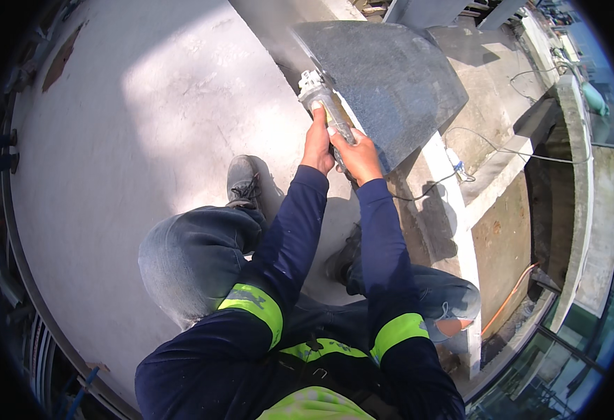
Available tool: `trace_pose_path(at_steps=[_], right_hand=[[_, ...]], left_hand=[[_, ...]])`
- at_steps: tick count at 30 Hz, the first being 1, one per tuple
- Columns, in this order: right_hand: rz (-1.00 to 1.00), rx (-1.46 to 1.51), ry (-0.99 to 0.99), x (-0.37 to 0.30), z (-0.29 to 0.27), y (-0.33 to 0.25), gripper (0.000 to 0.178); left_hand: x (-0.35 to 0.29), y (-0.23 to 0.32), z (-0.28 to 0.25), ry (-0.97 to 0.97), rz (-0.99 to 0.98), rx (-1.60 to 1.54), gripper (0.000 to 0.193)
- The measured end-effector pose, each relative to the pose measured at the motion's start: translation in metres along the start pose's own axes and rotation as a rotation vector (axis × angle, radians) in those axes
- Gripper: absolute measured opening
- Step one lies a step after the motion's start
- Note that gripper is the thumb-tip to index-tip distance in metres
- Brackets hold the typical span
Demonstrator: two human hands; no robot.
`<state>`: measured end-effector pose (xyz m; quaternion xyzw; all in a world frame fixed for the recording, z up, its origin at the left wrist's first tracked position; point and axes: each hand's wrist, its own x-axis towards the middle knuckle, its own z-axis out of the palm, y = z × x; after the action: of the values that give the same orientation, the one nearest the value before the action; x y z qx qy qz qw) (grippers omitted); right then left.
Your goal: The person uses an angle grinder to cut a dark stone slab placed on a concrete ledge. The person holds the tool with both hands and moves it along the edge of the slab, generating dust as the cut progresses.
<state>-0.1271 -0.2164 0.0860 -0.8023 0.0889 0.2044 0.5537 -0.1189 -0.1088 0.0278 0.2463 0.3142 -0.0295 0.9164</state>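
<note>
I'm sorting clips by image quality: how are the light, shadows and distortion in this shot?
Head view: hard sunlight, with a bright washed-out patch on the concrete floor; the person's deep shadow falls beside the stone slab. Left hand and right hand on the angle grinder are sharp. Fisheye bends the floor's edge, and the corners are black.

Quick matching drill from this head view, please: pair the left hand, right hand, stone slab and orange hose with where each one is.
Things:
1. left hand
2. right hand
3. stone slab
4. orange hose

Places:
A. low at the right, in the trench beside the concrete ledge
B. on the angle grinder, nearer its head
C. dark grey, lying ahead of the grinder
D. on the grinder's rear grip

Pairs: 1-B, 2-D, 3-C, 4-A
</note>
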Motion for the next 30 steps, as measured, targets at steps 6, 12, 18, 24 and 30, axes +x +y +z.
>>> trace_pose_path(at_steps=[6, 12, 18, 24, 30], right_hand=[[0.008, -0.034, 0.011, -0.004, 0.0, 0.002, 0.05], [-0.016, -0.074, 0.039, 0.016, 0.008, 0.005, 0.053], [0.024, -0.028, 0.026, 0.019, 0.009, 0.003, 0.064], [0.032, -0.031, -0.033, 0.014, 0.005, 0.004, 0.076], [0.007, -0.057, 0.002, 0.008, 0.003, 0.003, 0.087]], left_hand=[[-0.002, -0.004, -0.003, -0.011, 0.021, 0.052, 0.085], [0.009, 0.004, 0.0, 0.009, 0.024, 0.002, 0.08], [0.019, 0.006, -0.004, 0.011, -0.004, 0.02, 0.079], [0.02, 0.002, -0.01, -0.065, 0.019, 0.046, 0.082], [0.016, -0.002, -0.007, -0.161, 0.0, -0.097, 0.08]])
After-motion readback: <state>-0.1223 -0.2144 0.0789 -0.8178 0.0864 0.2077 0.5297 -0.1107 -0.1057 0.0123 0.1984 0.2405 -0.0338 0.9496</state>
